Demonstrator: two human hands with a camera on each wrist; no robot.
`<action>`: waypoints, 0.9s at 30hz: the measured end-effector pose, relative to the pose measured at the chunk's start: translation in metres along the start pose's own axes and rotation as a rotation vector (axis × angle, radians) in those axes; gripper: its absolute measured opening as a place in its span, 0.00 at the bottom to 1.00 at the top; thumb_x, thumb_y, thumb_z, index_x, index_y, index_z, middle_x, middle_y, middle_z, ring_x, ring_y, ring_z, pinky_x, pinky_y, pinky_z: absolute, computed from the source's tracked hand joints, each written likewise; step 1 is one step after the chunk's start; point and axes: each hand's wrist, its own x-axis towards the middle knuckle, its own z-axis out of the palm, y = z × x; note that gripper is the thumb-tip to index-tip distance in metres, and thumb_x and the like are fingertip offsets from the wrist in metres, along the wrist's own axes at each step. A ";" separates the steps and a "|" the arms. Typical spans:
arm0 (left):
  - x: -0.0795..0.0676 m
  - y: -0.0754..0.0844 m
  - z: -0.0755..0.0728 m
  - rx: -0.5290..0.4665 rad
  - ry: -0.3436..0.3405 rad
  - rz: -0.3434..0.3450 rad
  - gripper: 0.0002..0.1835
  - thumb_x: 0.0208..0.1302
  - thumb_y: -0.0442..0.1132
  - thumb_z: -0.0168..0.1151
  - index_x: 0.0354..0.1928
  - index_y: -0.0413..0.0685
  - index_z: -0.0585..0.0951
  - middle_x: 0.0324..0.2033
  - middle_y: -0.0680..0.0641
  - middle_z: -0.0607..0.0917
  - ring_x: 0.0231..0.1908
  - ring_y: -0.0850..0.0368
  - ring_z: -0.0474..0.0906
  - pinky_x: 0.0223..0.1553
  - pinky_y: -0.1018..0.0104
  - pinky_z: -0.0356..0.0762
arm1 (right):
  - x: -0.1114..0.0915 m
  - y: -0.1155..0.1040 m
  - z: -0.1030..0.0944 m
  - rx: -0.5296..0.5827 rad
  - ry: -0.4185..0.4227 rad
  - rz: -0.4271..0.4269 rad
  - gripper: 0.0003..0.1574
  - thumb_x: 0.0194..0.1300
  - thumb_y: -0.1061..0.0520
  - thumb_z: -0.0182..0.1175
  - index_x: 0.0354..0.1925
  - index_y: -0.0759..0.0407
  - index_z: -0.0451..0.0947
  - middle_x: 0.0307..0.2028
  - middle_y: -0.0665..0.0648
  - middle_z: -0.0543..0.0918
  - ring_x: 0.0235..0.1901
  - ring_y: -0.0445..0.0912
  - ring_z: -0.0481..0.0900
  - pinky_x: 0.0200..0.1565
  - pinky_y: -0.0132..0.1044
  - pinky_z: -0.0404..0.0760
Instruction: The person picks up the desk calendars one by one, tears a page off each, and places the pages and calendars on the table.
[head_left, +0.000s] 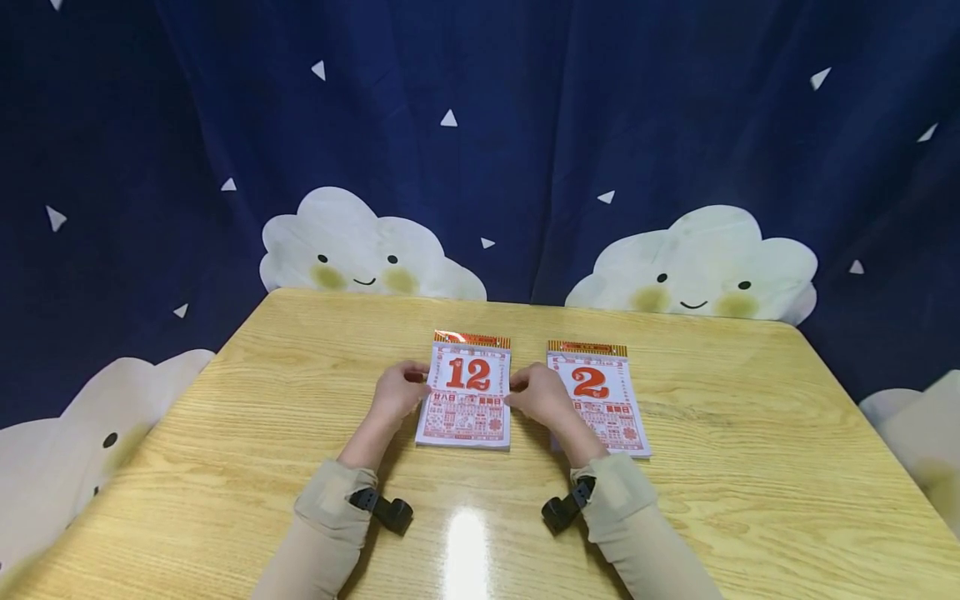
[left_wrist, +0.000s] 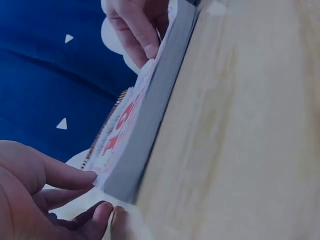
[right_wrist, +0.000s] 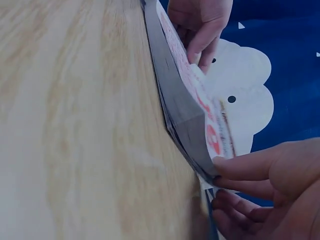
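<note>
A tear-off calendar (head_left: 463, 396) with a large red 12 lies face up on the wooden table. My left hand (head_left: 397, 390) grips its left edge, the thumb (left_wrist: 82, 179) at the top sheet and the other fingers bent beside the pad. On the opposite edge, my right hand (head_left: 542, 392) holds the same calendar, thumb (right_wrist: 230, 167) on top and fingers lower at the side. The pad's thick grey page block (right_wrist: 175, 90) shows in the right wrist view. A second calendar (head_left: 611, 400) with a red 2 lies to the right, partly hidden by my right hand and forearm.
The wooden table (head_left: 750, 433) reaches back to a dark blue curtain (head_left: 510, 125) with white triangles and smiling clouds. Glare shines off the table's front middle. Each wrist wears a small black camera (head_left: 390, 510) below a beige sleeve (head_left: 322, 533).
</note>
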 end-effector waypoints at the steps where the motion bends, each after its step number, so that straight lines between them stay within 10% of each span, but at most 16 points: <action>1: 0.000 0.001 0.000 -0.042 0.002 -0.012 0.17 0.46 0.25 0.57 0.42 0.39 0.76 0.38 0.39 0.76 0.35 0.51 0.71 0.28 0.69 0.73 | 0.000 0.000 0.000 0.031 0.006 0.012 0.19 0.44 0.56 0.65 0.39 0.59 0.78 0.37 0.56 0.75 0.33 0.47 0.73 0.36 0.37 0.73; 13: 0.004 0.008 -0.001 -0.387 0.020 0.009 0.19 0.48 0.24 0.54 0.46 0.36 0.72 0.40 0.40 0.76 0.35 0.54 0.73 0.35 0.67 0.75 | 0.006 -0.003 -0.001 0.638 0.082 0.146 0.22 0.49 0.65 0.60 0.46 0.62 0.73 0.39 0.61 0.77 0.36 0.47 0.77 0.38 0.38 0.77; 20: 0.009 0.004 -0.006 -0.545 -0.081 -0.011 0.21 0.51 0.28 0.55 0.51 0.41 0.70 0.44 0.43 0.75 0.37 0.58 0.74 0.41 0.65 0.73 | 0.014 0.005 0.003 0.800 0.131 0.149 0.21 0.49 0.65 0.59 0.46 0.61 0.73 0.39 0.58 0.77 0.36 0.44 0.77 0.38 0.36 0.77; 27: 0.008 -0.001 -0.017 -0.822 -0.323 0.161 0.24 0.56 0.30 0.52 0.57 0.44 0.64 0.42 0.48 0.75 0.38 0.58 0.74 0.39 0.65 0.73 | 0.000 -0.004 -0.015 0.875 0.097 0.027 0.22 0.51 0.66 0.57 0.48 0.67 0.70 0.42 0.64 0.75 0.36 0.46 0.76 0.40 0.40 0.76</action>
